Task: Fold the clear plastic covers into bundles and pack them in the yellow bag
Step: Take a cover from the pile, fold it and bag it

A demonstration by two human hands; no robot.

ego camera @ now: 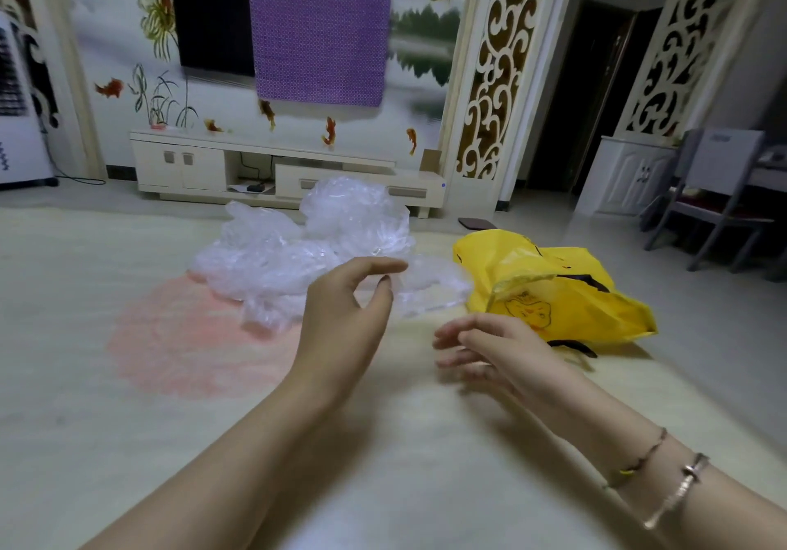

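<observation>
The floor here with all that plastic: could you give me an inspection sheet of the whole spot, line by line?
Surface: pale floor mat with a pink round patch.
Job's things: heap of clear plastic covers on the mat; yellow bag lying right of it, mouth open.
Clutter: small dark pad on the floor behind the bag.
Grips: left hand pinches a cover's edge; right hand blurred, fingers relaxed, holding nothing.
Cables: a cord on the floor by the white fan unit; wires in the TV cabinet.
Surroundings: painted wall, purple cloth, grey chair.
</observation>
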